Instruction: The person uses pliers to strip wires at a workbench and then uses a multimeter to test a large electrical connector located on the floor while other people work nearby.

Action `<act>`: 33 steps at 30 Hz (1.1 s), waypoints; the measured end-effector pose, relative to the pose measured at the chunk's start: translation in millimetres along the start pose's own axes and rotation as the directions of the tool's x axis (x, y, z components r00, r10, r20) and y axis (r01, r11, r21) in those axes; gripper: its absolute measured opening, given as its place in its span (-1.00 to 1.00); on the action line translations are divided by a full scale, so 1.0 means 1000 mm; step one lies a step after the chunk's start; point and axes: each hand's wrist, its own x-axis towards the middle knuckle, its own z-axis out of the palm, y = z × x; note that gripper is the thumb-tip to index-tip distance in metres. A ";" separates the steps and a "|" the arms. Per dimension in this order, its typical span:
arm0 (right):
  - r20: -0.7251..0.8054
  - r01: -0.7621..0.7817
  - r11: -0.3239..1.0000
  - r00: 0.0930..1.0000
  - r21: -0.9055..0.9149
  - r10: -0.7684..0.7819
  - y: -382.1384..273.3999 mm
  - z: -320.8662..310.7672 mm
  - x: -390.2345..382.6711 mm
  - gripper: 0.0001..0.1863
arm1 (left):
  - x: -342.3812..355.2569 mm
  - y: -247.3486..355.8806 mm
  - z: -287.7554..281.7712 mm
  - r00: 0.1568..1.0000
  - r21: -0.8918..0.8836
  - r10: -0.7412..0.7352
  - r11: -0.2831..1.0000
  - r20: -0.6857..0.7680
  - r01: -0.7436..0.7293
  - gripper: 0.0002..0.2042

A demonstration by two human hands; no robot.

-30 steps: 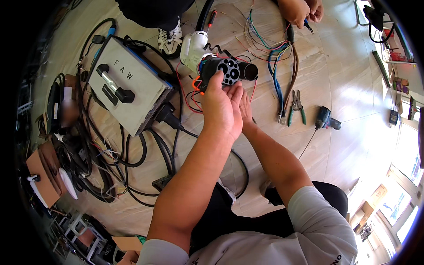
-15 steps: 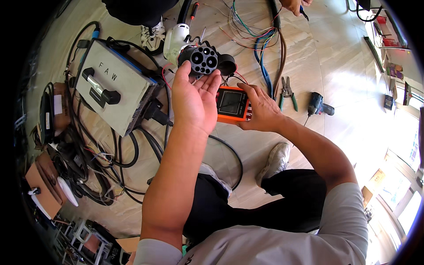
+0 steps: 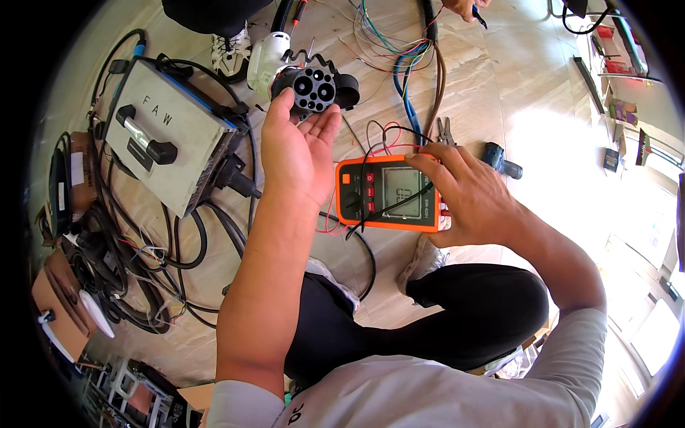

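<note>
A round black charging connector (image 3: 314, 88) with several sockets in its face sits at the end of a white handle (image 3: 268, 60). My left hand (image 3: 300, 157), palm up, cradles it from below, thumb along its side. An uncapped round black cover (image 3: 347, 91) hangs beside the connector. To the right, my right hand (image 3: 474, 189) grips the end of an orange-framed multimeter (image 3: 401, 187), its screen facing up. Black and red test leads (image 3: 367, 214) loop across the meter; where their tips end I cannot make out.
A grey metal case (image 3: 164, 132) with a handle stands on the left, amid tangled black cables (image 3: 121, 271). Loose coloured wires (image 3: 385, 36) spread at the top. Pliers (image 3: 445, 131) and a blue power driver (image 3: 501, 160) lie right. Another person's hand (image 3: 465, 7) is at the top edge.
The multimeter has come nearer and lower with my right hand, and its whole front and leads now show. My left hand stays at the connector; the whole view has shifted slightly.
</note>
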 end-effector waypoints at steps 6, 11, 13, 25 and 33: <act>0.061 0.030 0.994 0.998 -0.105 -0.023 -0.039 -0.048 -0.017 -0.08 | 0.003 -0.002 -0.002 1.000 -0.018 -0.008 1.000 -0.029 0.007 -0.53; 0.069 -0.053 0.997 0.996 -0.061 0.057 -0.063 -0.063 -0.039 -0.09 | 0.002 -0.010 0.002 0.995 -0.055 -0.044 0.998 -0.094 0.039 -0.56; 0.049 -0.107 0.994 0.993 -0.007 0.107 -0.067 -0.059 -0.049 -0.11 | 0.004 -0.016 0.000 0.994 -0.052 -0.067 0.997 -0.082 0.063 -0.58; 0.062 -0.209 0.960 0.978 0.184 0.201 -0.060 -0.022 -0.077 -0.12 | 0.048 -0.082 -0.018 0.968 0.108 -0.204 0.969 -0.145 0.220 -0.65; 0.097 -0.197 0.973 0.978 0.124 0.186 -0.038 -0.022 -0.091 -0.17 | 0.086 -0.130 -0.046 0.962 0.175 -0.201 0.956 -0.186 0.234 -0.65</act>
